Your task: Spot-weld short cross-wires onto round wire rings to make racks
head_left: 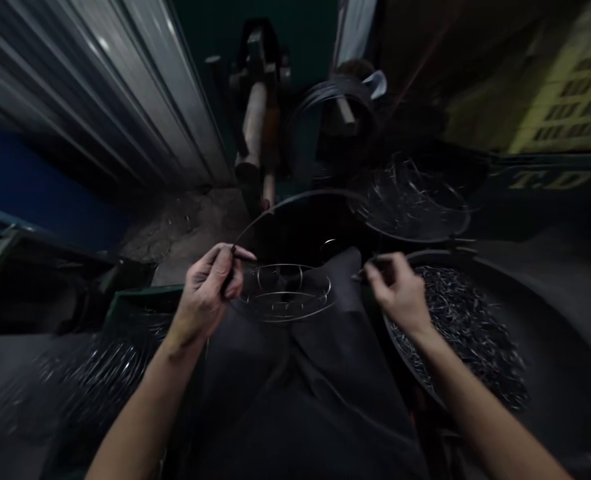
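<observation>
Metal wire hoop frame [285, 293] between my two hands

My left hand [211, 280] is closed, the thumb pressed against curled fingers and the index finger reaching out to the right. Pinched in it is a thin wire [320, 192], which rises from the thumb and bows in a wide arc across the space in front of me; I cannot trace its far end. My right hand [400, 293] is nearly closed too, thumb and fingertips together on a small dark piece [359, 275], too dim to name. The hoop frame, oval rings joined by short uprights, shows just to the right of my left hand, over the dark cloth [285, 387] on my lap. Whether it rests there or hangs, I cannot tell.

Beside my right forearm sits a wide basin [555, 360] with a heap of small shiny pieces [465, 327] in it. Just beyond lies a round tray [425, 232] of tangled wires [400, 190]. To my left, a green crate [148, 293] holds more bent wire, blurred. Ahead stands a machine [255, 113], near corrugated metal sheeting [110, 73], and a yellow crate [570, 100] is at far right.
</observation>
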`<action>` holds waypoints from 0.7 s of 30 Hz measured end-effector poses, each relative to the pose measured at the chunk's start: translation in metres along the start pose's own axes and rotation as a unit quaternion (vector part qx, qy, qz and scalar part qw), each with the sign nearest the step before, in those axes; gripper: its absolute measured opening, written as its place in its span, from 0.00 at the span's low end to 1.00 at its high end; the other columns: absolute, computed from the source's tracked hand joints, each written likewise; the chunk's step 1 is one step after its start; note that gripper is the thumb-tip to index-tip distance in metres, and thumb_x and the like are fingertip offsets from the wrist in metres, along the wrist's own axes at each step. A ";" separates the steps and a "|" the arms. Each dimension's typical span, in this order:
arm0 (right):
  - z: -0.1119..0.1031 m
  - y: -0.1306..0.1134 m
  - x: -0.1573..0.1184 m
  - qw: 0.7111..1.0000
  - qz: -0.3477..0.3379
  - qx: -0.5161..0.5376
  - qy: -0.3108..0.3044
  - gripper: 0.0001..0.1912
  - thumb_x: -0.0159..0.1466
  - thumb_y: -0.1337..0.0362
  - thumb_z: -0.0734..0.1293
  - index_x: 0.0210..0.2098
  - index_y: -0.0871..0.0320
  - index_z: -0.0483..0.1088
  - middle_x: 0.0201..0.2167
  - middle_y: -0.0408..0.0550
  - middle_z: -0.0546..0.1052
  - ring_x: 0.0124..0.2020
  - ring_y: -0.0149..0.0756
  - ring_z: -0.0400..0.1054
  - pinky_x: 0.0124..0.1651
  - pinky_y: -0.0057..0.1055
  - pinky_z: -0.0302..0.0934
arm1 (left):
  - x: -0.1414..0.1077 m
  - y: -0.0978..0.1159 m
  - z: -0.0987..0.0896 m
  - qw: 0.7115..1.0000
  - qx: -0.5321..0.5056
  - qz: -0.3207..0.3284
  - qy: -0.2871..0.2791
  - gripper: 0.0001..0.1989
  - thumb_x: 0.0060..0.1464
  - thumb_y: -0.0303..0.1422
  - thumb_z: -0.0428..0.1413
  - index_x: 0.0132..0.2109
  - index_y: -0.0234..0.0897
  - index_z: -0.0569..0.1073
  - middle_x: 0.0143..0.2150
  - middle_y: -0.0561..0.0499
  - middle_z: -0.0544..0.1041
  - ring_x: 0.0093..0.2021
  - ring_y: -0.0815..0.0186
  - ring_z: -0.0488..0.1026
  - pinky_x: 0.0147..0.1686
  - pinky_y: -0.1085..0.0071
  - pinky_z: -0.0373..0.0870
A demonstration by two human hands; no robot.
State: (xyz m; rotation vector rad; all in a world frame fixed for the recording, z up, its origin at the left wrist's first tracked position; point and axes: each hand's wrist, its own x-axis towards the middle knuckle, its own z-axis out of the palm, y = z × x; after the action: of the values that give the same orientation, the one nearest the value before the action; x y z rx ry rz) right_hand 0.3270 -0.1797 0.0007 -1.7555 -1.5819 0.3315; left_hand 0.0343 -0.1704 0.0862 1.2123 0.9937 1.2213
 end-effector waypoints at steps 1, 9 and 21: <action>0.012 -0.005 -0.013 0.998 -0.020 0.011 -0.053 0.13 0.60 0.53 0.61 0.39 0.53 0.65 0.27 0.47 0.74 0.24 0.38 0.68 0.27 0.34 0.64 | -0.009 -0.002 -0.013 0.999 0.044 -0.014 0.006 0.14 0.57 0.40 0.51 0.36 0.33 0.73 0.15 0.59 0.55 0.15 0.77 0.51 0.17 0.79 0.50; 0.039 -0.081 -0.040 0.936 -0.294 0.008 -0.194 0.22 0.64 0.65 0.57 0.57 0.49 0.61 0.40 0.50 0.72 0.37 0.36 0.68 0.37 0.32 0.65 | -0.020 -0.031 -0.020 0.907 0.379 0.033 -0.179 0.13 0.56 0.39 0.51 0.41 0.38 0.76 0.37 0.50 0.78 0.36 0.65 0.73 0.38 0.73 0.65; 0.074 -0.038 -0.004 0.967 -0.229 0.112 -0.029 0.09 0.65 0.65 0.58 0.39 0.56 0.70 0.31 0.47 0.74 0.32 0.32 0.69 0.37 0.29 0.64 | 0.058 -0.085 -0.012 0.822 0.505 0.070 -0.254 0.14 0.58 0.37 0.49 0.44 0.39 0.76 0.38 0.50 0.78 0.36 0.66 0.72 0.37 0.74 0.64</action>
State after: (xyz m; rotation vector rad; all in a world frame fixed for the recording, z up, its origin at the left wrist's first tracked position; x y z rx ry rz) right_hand 0.2508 -0.1590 -0.0265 -1.1779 -1.8545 0.3196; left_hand 0.0405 -0.1065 0.0046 2.3171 1.1654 0.3255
